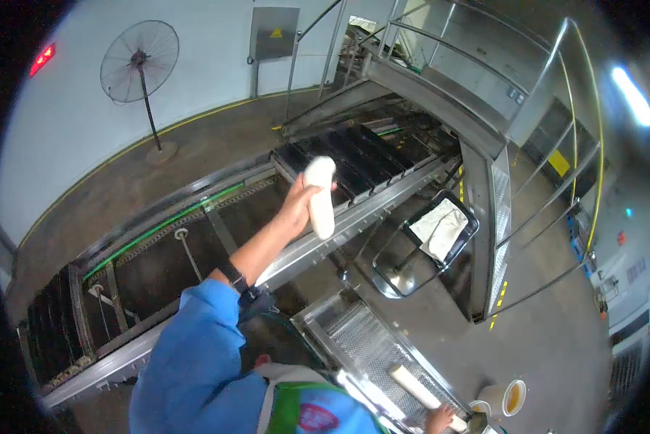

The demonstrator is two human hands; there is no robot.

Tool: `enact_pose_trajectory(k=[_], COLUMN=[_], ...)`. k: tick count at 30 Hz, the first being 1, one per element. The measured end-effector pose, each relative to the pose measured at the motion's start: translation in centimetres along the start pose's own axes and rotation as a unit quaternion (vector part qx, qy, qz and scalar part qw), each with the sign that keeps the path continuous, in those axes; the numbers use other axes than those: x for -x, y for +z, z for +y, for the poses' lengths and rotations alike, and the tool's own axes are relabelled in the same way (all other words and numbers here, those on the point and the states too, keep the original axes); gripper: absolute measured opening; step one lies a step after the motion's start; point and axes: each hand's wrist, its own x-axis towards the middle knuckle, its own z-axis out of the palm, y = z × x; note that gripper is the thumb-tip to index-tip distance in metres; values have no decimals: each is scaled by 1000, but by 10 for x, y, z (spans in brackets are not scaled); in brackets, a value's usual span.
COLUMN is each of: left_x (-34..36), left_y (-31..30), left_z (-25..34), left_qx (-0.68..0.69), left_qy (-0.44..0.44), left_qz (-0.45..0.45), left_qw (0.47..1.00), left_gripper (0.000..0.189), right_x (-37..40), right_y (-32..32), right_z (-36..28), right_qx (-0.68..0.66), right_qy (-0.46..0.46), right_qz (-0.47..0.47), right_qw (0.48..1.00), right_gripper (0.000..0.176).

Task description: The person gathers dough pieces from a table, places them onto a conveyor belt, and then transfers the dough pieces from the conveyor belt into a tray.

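Note:
My left hand (301, 205) is raised over the conveyor and closed around a white, elongated piece of dough (320, 210). Its wrist wears a dark band, below which a blue sleeve begins. Just past the dough lies a row of black baking pans (339, 155) on the conveyor. Low in the view, my right hand (439, 418) grips the near end of another long dough roll (414, 385). That roll lies along a textured metal chute (368, 347); some of the fingers are cut off by the frame edge.
The conveyor frame (289, 257) runs diagonally ahead. A dark bin (472, 224) with white material stands on a wheeled frame. Metal stairs with railings (495, 217) rise at the right. White buckets (495, 400) stand at lower right, a fan (140, 61) by the wall.

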Motion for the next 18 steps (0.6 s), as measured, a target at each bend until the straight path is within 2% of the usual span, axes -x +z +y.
enact_pose_trajectory(k=[2, 3, 4, 5, 6, 7, 9, 10, 11, 13, 14, 15, 16, 17, 18], left_x=[-31, -50, -71, -68, -58, -48, -23, -15, 1, 17, 29, 40, 48, 57, 66], left_y=[-23, -43, -78, -89, -96, -101, -115, -132, -119, -164, -162, -160, -157, -161, -167], left_z=[2, -10, -31, -38, -47, -55, -75, -89, -72, -116, -105, -92, -79, -72, -66], left_qx=[16, 41, -3, 0, -100, -200, -214, -258, -266, -303, -304, -328, -349, -349, -353], left_qy=[-25, -54, -107, -110, -229, -340, -336, -308, -309, -256, -258, -259, -258, -261, -248], left_qz=[21, 41, 28, 29, 97, 159, 157, 148, 111, 153, 156, 98, 40, 43, 39], left_qw=[999, 997, 994, 994, 963, 905, 904, 904, 906, 905, 904, 903, 900, 899, 901], left_gripper=[45, 47, 60, 60, 67, 75, 79, 74, 66, 46, 46, 38, 31, 31, 29], right_x=[-16, -16, -14, -11, -11, -11, -13, -19, -18, -18, -20, -28, -39, -52, -59], right_y=[71, 67, 59, 46, 39, 43, 63, 82, 74, 55, 59, 61, 60, 61, 68], right_z=[30, 26, 18, 8, 0, 0, 1, 4, -1, -12, -11, -11, -13, -12, -4], right_qx=[-23, -21, -16, -11, 2, 4, -5, 10, 13, 9, 54, 55, 31, 8, -72], right_qy=[-2, -2, -12, -21, -19, -18, -51, -41, -43, -47, -106, -109, -115, -120, -178], right_qz=[-4, -4, -23, -43, -63, -62, 11, 42, 35, -19, 48, 45, -16, -77, -36], right_qw=[1000, 1000, 1000, 999, 998, 998, 999, 998, 998, 999, 992, 992, 993, 990, 981], right_gripper=[38, 38, 43, 49, 56, 56, 37, 33, 33, 31, 33, 33, 33, 34, 30])
